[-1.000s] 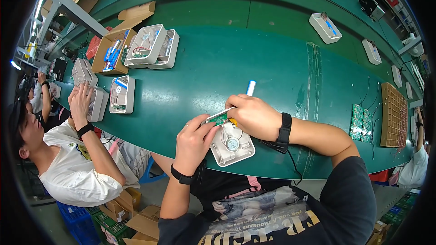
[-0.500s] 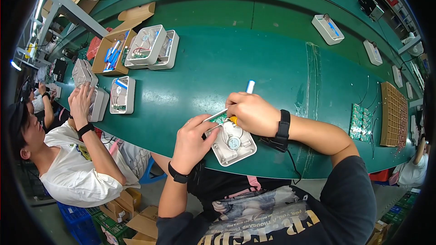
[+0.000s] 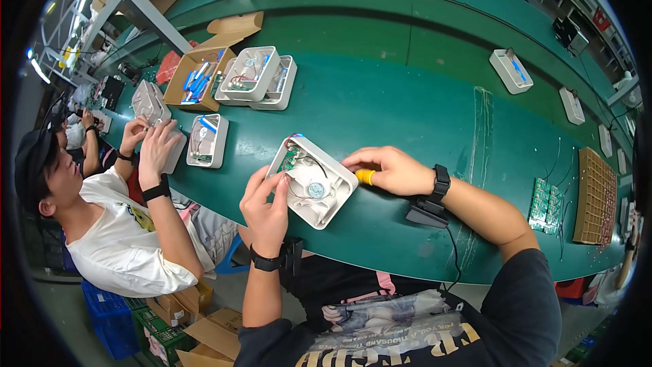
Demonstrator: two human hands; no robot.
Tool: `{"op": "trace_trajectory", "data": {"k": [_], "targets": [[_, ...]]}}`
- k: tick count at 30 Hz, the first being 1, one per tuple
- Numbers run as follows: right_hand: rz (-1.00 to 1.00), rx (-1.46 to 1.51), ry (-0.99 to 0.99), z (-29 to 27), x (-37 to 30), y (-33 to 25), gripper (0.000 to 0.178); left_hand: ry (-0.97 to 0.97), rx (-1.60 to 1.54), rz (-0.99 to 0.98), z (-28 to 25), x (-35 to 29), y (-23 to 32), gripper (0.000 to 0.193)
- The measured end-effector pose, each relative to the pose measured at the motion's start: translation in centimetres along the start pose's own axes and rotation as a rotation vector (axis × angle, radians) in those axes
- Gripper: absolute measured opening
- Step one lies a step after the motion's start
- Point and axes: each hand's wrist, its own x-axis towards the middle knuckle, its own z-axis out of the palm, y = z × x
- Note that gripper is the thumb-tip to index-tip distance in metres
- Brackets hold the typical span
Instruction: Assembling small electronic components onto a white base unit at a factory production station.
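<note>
- One white housing (image 3: 341,202), seen in the head view, is at the near middle of the green table (image 3: 407,122), open side up.
- Left hand (image 3: 265,198): thumb and fingers grasp the housing at its left wall.
- Right hand (image 3: 395,171): fingers curl around a yellow handle (image 3: 365,176), just beside the right wall.
- Done, by appearance: round speaker (image 3: 316,190) and green circuit board (image 3: 291,159) sit inside.
- Remaining, by judgement: housing uncovered, closure pending; board fastening cannot be told.
</note>
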Motion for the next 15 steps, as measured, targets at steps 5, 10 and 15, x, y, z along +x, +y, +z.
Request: {"op": "trace_trajectory", "data": {"k": [5, 10, 15], "targets": [[0.02, 0.367, -0.137, 1.9, -0.1, 1.1, 0.028, 0.009, -0.047, -0.031, 0.6, -0.8, 0.9, 0.015], [0.095, 0.18, -0.167, 2.0, -0.2, 1.9, 0.031, 0.013, -0.015, 0.021, 0.7, -0.5, 1.0, 0.013], [0.149, 0.169, -0.115, 2.2, -0.4, 2.1, 0.025, 0.027, -0.01, 0.029, 0.9, -0.5, 1.0, 0.014]]}}
